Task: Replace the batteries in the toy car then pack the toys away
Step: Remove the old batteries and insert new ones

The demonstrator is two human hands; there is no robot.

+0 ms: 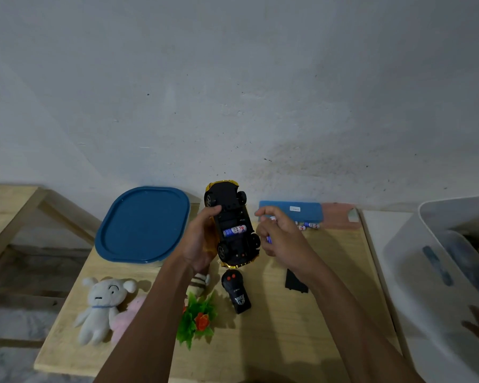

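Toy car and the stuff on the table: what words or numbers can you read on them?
No text is clear enough to quote.
Battery in the toy car: red and blue print, blurred.
Loose batteries by the blue case: same print, too small.
White sticker on the blue case: too small.
Remote: a logo and a short word, blurred.

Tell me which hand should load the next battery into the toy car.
Right. The right hand pinches a spare battery just beside the toy car, whose open bay holds one fitted battery. The left hand is occupied gripping the upturned car.
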